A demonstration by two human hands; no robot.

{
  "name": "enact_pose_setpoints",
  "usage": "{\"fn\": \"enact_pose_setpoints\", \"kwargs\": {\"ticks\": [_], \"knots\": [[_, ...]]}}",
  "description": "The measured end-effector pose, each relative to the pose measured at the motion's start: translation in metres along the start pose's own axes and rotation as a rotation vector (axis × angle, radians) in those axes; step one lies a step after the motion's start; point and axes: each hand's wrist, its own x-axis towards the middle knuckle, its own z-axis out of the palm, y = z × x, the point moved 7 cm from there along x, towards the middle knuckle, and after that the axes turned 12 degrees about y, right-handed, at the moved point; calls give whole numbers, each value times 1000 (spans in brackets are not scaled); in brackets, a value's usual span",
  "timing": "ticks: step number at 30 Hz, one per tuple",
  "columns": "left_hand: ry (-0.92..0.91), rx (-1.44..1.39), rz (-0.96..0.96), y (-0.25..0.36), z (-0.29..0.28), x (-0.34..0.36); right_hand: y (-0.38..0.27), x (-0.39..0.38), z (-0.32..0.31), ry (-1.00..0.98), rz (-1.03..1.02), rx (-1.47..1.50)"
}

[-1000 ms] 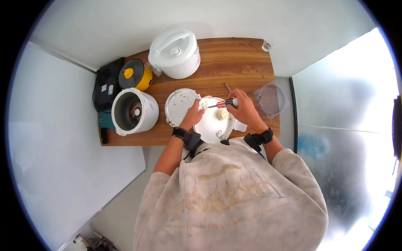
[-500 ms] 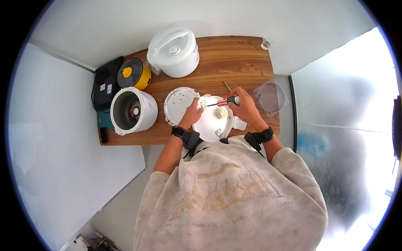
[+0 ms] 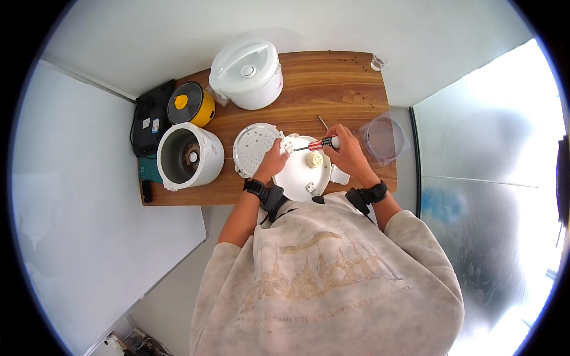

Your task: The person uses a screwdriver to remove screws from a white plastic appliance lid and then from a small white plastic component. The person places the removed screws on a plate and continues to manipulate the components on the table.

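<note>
At the left end of the wood-grained table, a black case carries two small pale labels, too tiny for reading, and beside it stands an open white cooker body with dark, smooth inner wall. Further right, next to a round perforated plate, the left hand pinches the left rim of a smooth, round white lid near the table's front edge. The right hand, fingers curled, grips the patterned handle of a screwdriver, its thin shaft pointing leftward to a white bracket at this rim.
</note>
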Motion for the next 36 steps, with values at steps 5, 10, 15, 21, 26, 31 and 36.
{"fn": "enact_pose_setpoints", "kwargs": {"ticks": [5, 10, 15, 21, 26, 31, 36], "knots": [[-9, -6, 5, 2, 0, -1, 2, 3, 2, 24, -31, -15], [-6, -13, 9, 3, 1, -1, -1, 5, 6, -12, 35, -43], [14, -28, 23, 1, 1, 0, -7, 11, 1, 37, 0, -97], [5, -16, -10, -1, 1, -1, -6, 12, -2, 65, -11, -112], [7, -18, 13, 0, 1, 0, -1, 11, 3, 49, 66, -61], [-8, -9, -7, 1, 1, -1, 4, 12, 6, 51, 71, -62], [-3, -9, -4, -1, 2, 0, 7, 11, 9, 45, 76, -56]]}}
